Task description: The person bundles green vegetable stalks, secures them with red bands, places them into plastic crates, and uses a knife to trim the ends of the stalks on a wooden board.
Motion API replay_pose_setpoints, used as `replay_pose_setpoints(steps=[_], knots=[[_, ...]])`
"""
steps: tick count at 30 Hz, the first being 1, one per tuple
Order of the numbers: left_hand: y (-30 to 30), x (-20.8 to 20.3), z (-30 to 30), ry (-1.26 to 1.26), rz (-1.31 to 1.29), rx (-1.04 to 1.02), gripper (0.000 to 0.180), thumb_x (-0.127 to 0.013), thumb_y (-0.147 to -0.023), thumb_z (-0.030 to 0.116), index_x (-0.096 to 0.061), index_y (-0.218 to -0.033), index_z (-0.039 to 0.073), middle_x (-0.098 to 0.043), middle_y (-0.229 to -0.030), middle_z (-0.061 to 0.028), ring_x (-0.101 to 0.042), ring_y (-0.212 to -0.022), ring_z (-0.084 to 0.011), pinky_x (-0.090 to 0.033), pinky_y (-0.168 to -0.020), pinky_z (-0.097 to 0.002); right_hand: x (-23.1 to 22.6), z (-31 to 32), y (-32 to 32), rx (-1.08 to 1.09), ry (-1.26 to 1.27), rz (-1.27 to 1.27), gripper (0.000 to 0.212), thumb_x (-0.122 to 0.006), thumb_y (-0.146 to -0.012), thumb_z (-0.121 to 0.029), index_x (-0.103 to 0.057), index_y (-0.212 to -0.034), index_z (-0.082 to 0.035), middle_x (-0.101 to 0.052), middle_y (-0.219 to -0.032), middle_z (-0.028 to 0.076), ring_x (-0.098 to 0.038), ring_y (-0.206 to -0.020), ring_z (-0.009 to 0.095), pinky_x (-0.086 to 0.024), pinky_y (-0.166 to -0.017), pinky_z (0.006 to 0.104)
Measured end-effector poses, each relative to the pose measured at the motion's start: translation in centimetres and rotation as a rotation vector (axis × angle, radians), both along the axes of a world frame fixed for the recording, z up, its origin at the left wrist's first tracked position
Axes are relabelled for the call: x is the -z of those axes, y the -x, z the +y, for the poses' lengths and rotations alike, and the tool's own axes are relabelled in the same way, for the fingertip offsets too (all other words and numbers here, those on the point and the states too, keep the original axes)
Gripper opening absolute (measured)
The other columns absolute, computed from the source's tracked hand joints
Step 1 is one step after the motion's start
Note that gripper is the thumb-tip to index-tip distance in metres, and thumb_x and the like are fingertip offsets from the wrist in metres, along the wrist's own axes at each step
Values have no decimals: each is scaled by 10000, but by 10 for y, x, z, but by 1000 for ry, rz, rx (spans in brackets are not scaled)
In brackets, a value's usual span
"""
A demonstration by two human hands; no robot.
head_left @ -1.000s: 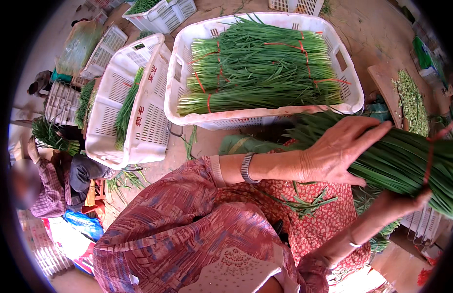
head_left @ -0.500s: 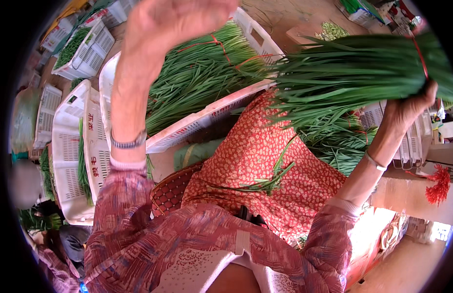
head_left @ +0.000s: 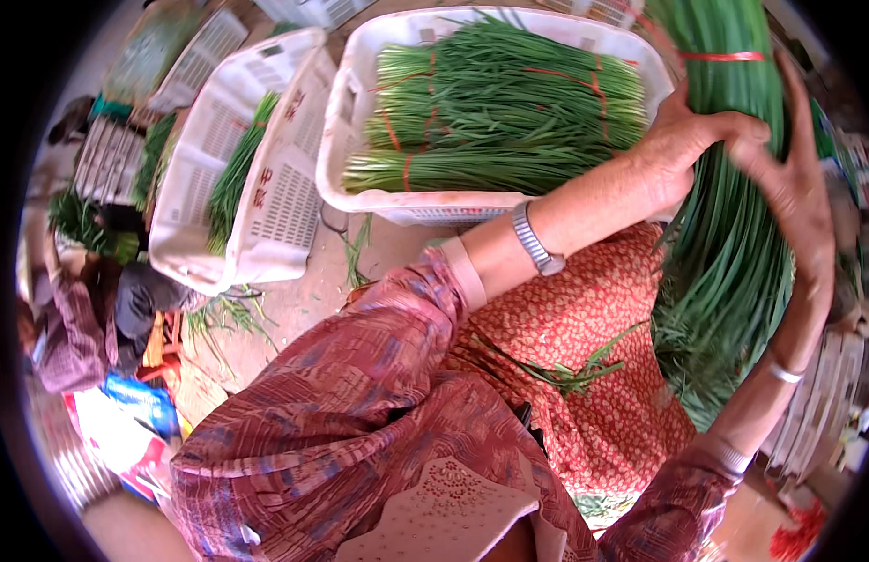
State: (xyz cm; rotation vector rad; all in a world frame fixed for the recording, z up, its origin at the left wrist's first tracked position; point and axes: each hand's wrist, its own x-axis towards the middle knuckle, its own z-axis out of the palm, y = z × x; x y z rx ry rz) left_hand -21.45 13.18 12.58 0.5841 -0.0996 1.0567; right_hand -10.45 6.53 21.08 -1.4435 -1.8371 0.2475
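Note:
A long bundle of garlic chives [head_left: 734,225] hangs upright at the right, its dark green leaves pointing down toward my lap and a red tie [head_left: 725,57] around its upper part. My left hand [head_left: 673,150] grips its left side just below the tie, the arm crossing in front of me. Around its right side curls my right hand [head_left: 802,192], somewhat blurred, fingers pointing up. The bundle's top end runs out of the picture. More loose-looking green leaves [head_left: 701,375] lie beneath it, beside my red flowered apron [head_left: 584,281].
A white plastic crate [head_left: 434,204] ahead holds several tied chive bundles [head_left: 509,112]. Left of it stands another white crate [head_left: 284,225] with some greens. Stray leaves [head_left: 584,370] lie on my apron. A person in a patterned sleeve [head_left: 74,337] sits at the far left.
The bundle has turned from lying sideways to hanging upright. My left hand has come down from the upper left onto it. The view has swung to the right.

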Motion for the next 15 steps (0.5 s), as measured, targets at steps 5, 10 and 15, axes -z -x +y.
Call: replay_pose_setpoints(steps=[5,10,15], knots=[[59,49,25,338,-122,-72,485,-780,-764,141,-555,-1191,84,-646,-1063,-70,-631,-1014,-214,-535,-921,-432,61,7,40,276,237,-468,1015,-866,-649,-278,-319,-1504,-256,-560,-1364,92,-577,-1214,311,-489,-1026,430],[108,92,35,337,-20,-256,514,-771,-837,304,-562,-1259,98,-636,-1216,-49,-589,-1142,-213,-453,-1041,-413,83,69,70,94,204,-587,905,-842,-673,-161,-401,-1447,-318,-624,-1207,104,-624,-1101,325,-524,-918,431],[175,109,58,442,136,-377,521,-795,-815,308,-585,-1231,75,-633,-1187,-47,-582,-1098,-209,-454,-986,-378,123,139,106,-167,-1,-570,857,-822,-695,-151,-425,-1431,-338,-633,-1081,89,-627,-1024,325,-515,-912,426]])
